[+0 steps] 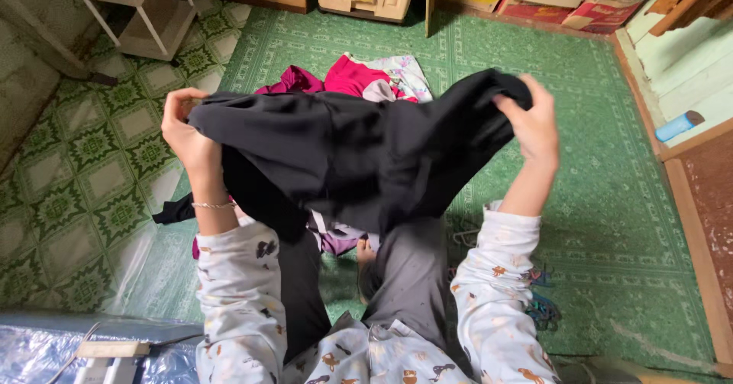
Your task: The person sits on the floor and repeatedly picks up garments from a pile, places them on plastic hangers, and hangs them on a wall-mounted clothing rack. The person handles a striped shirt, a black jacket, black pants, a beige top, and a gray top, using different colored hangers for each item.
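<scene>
Head view: both hands up and well apart, each clamped on an edge of a black garment (pixel 351 155) stretched between them above the lap. Left hand (pixel 183 128) bunches one end, right hand (pixel 534 124) pinches the other. Cloth sags in the middle, so likely soft, light, limp, no stiffness; loose parts hang down toward the legs. Best hold looks like the edge or seams, fingers pinching folded fabric. Pile of pink and floral clothes (pixel 359 79) lies on the green floor mat (pixel 611 201) behind it.

Black garment (pixel 359 151), green patterned floor mat (pixel 580 147), magenta clothes (pixel 347 75).
</scene>
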